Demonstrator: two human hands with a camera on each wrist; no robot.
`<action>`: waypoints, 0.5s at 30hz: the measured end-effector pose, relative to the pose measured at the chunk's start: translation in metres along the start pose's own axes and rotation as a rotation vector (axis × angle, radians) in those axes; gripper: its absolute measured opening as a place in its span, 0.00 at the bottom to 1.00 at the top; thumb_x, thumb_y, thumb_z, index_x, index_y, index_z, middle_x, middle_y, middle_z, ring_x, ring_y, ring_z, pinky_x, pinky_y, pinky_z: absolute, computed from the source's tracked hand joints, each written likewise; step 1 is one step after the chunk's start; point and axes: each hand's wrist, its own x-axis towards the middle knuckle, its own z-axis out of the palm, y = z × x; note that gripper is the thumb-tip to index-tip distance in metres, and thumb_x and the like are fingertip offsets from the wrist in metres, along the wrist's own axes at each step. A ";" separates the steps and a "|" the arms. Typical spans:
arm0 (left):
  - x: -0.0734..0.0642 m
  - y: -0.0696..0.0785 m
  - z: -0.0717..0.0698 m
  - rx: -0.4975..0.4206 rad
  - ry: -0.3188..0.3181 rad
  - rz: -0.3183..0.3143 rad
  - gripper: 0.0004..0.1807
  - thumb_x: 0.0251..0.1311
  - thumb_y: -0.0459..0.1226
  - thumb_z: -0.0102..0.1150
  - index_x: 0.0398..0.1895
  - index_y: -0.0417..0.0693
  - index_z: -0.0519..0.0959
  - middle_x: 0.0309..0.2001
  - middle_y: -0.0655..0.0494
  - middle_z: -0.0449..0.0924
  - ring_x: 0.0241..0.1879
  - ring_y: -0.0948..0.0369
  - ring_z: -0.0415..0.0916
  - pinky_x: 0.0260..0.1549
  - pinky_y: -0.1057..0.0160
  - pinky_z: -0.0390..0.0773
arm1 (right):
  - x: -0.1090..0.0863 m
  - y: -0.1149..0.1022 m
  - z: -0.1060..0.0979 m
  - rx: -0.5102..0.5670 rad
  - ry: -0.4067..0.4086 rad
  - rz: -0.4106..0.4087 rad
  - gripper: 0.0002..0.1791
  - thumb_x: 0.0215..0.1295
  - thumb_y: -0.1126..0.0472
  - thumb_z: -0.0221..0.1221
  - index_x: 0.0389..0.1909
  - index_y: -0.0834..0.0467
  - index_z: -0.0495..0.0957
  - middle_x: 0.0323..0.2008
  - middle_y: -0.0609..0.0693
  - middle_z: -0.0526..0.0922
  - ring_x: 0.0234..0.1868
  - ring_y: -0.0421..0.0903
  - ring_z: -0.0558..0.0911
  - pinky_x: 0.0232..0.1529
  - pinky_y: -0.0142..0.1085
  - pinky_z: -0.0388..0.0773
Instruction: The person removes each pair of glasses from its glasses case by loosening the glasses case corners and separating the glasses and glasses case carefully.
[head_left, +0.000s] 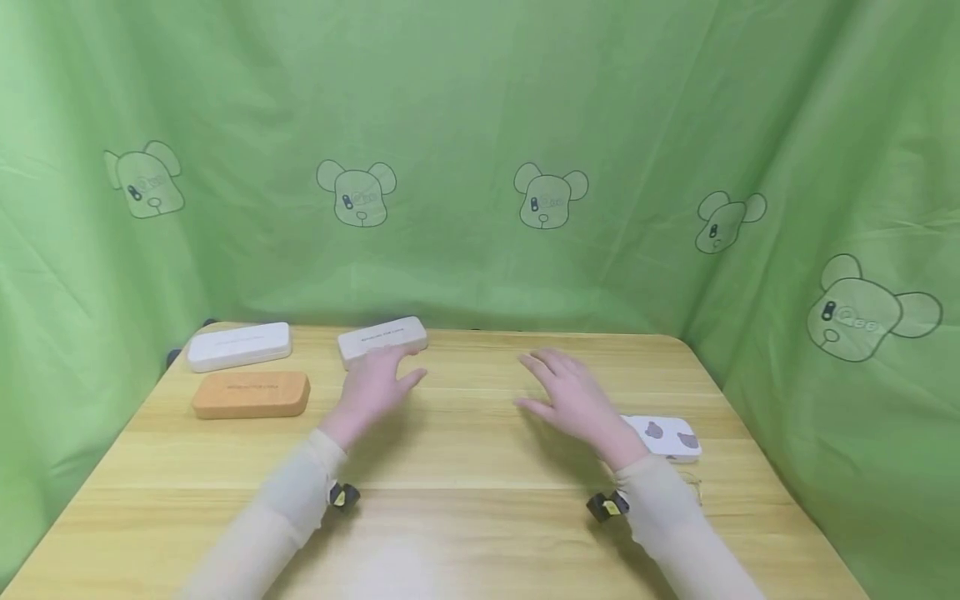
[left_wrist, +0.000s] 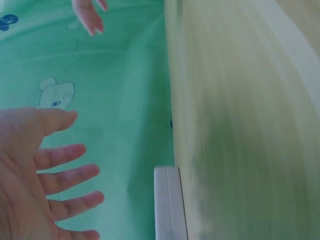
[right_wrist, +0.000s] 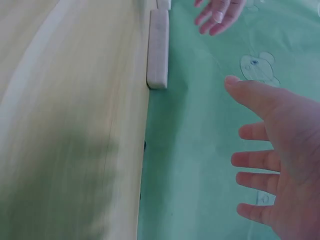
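My left hand (head_left: 375, 386) is held over the table with its fingers spread. In the head view it overlaps the near edge of a pale glasses case (head_left: 390, 335) at the back. The left wrist view shows that palm empty, with the pale case's end (left_wrist: 170, 200) beyond the fingers. My right hand (head_left: 576, 400) hovers right of the middle, fingers spread, holding nothing. Partly hidden behind its wrist lies a white case with grey bear prints (head_left: 678, 437). Thin-framed glasses (head_left: 693, 483) show beside the right sleeve, mostly covered by it.
A white case (head_left: 240, 346) lies at the back left of the wooden table (head_left: 465, 517), with an orange case (head_left: 252, 395) in front of it. Green curtains (head_left: 465, 100) printed with bear heads enclose the back and sides.
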 end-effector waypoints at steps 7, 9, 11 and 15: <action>0.003 -0.019 -0.012 0.132 0.016 0.009 0.27 0.63 0.55 0.57 0.59 0.52 0.77 0.61 0.49 0.78 0.63 0.46 0.72 0.65 0.35 0.63 | 0.029 -0.007 0.014 0.010 -0.067 0.001 0.43 0.61 0.34 0.58 0.72 0.53 0.61 0.70 0.59 0.66 0.71 0.61 0.65 0.69 0.62 0.62; 0.005 -0.025 -0.015 0.176 -0.007 0.005 0.31 0.63 0.58 0.55 0.61 0.49 0.75 0.62 0.46 0.76 0.64 0.45 0.69 0.66 0.34 0.61 | 0.039 -0.009 0.017 0.008 -0.080 -0.006 0.44 0.61 0.34 0.57 0.73 0.53 0.60 0.70 0.59 0.65 0.71 0.61 0.65 0.69 0.62 0.62; 0.007 -0.029 -0.017 0.206 -0.026 0.008 0.34 0.62 0.60 0.54 0.62 0.47 0.73 0.64 0.45 0.74 0.65 0.43 0.68 0.66 0.34 0.61 | 0.048 -0.011 0.020 0.011 -0.101 -0.009 0.45 0.61 0.33 0.57 0.74 0.52 0.58 0.71 0.59 0.65 0.72 0.61 0.63 0.69 0.62 0.62; 0.013 -0.039 -0.018 0.266 -0.056 0.013 0.38 0.61 0.62 0.53 0.65 0.46 0.70 0.65 0.42 0.72 0.66 0.40 0.65 0.65 0.34 0.61 | 0.068 -0.017 0.024 0.019 -0.148 -0.018 0.45 0.62 0.34 0.57 0.75 0.51 0.56 0.73 0.58 0.62 0.74 0.60 0.60 0.71 0.61 0.59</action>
